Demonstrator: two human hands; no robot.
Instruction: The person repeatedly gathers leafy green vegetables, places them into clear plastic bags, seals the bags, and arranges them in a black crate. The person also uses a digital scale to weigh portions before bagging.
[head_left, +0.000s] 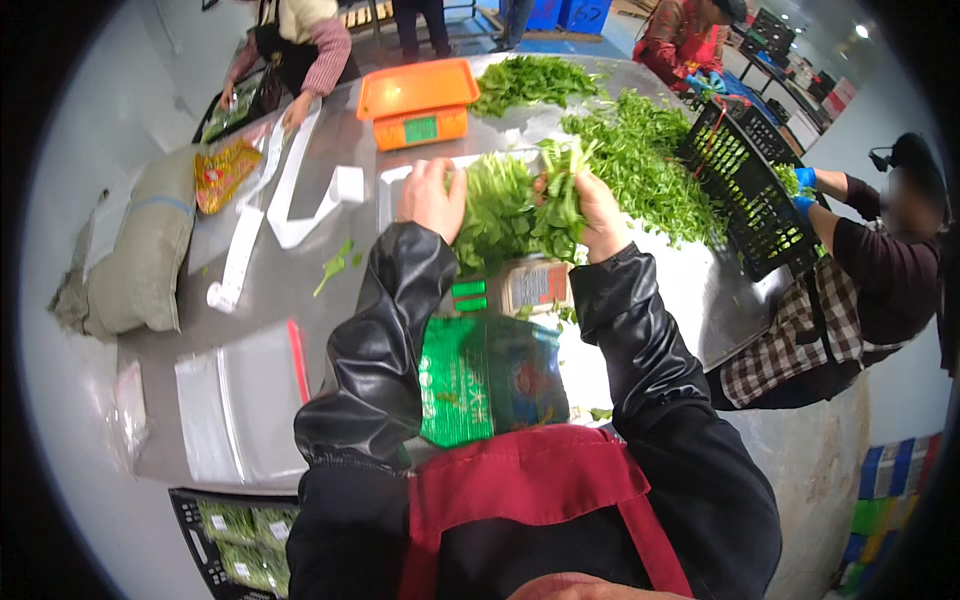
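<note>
My right hand (600, 214) grips a small bunch of leafy greens (559, 199), pale stems pointing up. My left hand (431, 199) is at the left side of a blurred larger bunch of greens (495, 210), with some leaves between thumb and fingers. Both bunches are above a metal scale pan (394, 176), which they partly hide. Just below sits the scale's keypad panel (536, 286), beside its green display (470, 295). A green printed plastic bag (469, 382) lies between my forearms.
An orange scale (420, 105) stands beyond. Loose greens (637, 165) spread right, beside a tilted black crate (742, 187). At left are a label strip (296, 202), a stuffed sack (146, 247) and clear bags (240, 412). Below them, a crate (195, 536) holds packed greens. Co-workers (862, 225) surround the table.
</note>
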